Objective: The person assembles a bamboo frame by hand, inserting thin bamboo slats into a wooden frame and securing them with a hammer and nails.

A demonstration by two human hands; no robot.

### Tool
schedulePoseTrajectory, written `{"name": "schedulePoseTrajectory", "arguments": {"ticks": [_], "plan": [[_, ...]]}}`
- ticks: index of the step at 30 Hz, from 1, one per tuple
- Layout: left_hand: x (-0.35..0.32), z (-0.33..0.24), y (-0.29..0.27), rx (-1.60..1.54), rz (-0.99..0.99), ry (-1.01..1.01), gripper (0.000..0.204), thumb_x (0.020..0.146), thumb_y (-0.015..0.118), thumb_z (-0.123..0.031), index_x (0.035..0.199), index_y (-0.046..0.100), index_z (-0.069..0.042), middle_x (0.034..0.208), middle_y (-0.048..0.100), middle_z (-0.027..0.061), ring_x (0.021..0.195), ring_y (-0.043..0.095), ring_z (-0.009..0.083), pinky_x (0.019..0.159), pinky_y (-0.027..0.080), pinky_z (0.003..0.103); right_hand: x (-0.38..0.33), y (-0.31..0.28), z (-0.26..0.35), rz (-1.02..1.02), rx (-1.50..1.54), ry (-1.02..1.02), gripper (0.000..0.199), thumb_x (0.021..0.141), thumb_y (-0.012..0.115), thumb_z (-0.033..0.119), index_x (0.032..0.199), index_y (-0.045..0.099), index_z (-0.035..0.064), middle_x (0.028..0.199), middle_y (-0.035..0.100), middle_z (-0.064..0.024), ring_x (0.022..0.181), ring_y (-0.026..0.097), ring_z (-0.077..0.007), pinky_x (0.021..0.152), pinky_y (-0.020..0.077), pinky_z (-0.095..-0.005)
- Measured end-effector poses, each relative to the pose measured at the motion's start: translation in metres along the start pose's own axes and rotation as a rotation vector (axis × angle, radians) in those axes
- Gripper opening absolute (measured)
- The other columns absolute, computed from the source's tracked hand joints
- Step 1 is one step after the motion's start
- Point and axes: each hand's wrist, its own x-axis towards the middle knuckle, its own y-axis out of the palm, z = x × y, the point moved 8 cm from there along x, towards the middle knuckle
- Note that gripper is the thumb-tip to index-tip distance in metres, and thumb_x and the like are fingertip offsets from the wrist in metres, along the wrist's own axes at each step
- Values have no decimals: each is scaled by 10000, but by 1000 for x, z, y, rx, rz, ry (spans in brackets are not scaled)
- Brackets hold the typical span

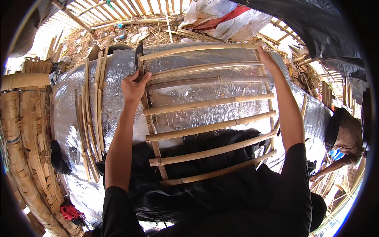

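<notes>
A ladder-like bamboo frame (213,106), made of several crosswise slats on two side rails, tilts in front of me, its near end over my lap. My left hand (134,86) is closed at its left rail near the far end, the thumb lying by the second slat. A dark, narrow, blade-like piece (138,55) sticks up just past these fingers; whether they hold it too is unclear. At the far right corner my right hand (266,57) grips the right rail, its fingertips partly hidden. Beneath the frame spreads a shiny silver sheet (118,75).
Loose bamboo strips (90,118) lie on the sheet at the left. Bundled split bamboo (33,138) stands at far left, a red item (72,212) near its foot. White and red sacking (221,17) lies at the back. Another person (347,134) is at the right.
</notes>
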Motion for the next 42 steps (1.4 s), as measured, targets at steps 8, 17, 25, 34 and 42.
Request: {"name": "schedulePoseTrajectory", "arguments": {"ticks": [8, 17, 25, 34, 42], "plan": [[-3, 14, -10, 67, -2, 9, 836, 737, 850, -619, 1184, 706, 73, 896, 757, 244, 842, 747, 240, 782, 561, 349, -259, 90, 211, 174, 7, -920, 522, 997, 592, 514, 1280, 593, 75, 1313, 592, -182, 1284, 542, -358, 1108, 403, -517], [-2, -9, -7, 91, 103, -45, 806, 778, 846, -578, 1221, 686, 77, 976, 768, 226, 896, 738, 202, 820, 551, 322, -314, 153, 229, 3, 65, -981, 236, 963, 679, 288, 1160, 742, 175, 1087, 583, -40, 1059, 557, -267, 952, 375, -524], [-3, -13, -9, 37, 45, 55, 720, 778, 861, -548, 1081, 730, 93, 706, 719, 163, 646, 659, 155, 638, 527, 315, -319, 153, 230, -52, 43, -1001, 218, 953, 687, 277, 1137, 759, 185, 1059, 600, -32, 1041, 562, -257, 953, 384, -501], [-2, -12, -8, 61, 8, 83, 688, 784, 857, -540, 1028, 745, 93, 703, 717, 191, 648, 701, 212, 630, 538, 343, -322, 148, 232, -54, -20, -1001, 308, 965, 670, 345, 1212, 719, 168, 1145, 618, -54, 1106, 570, -283, 989, 395, -506], [-1, -9, -5, 117, 1, 96, 749, 780, 841, -577, 1097, 729, 92, 745, 717, 219, 701, 718, 234, 671, 546, 348, -289, 134, 223, -64, 79, -948, 444, 1002, 610, 439, 1275, 646, 91, 1280, 620, -133, 1209, 567, -332, 1040, 421, -533]]}}
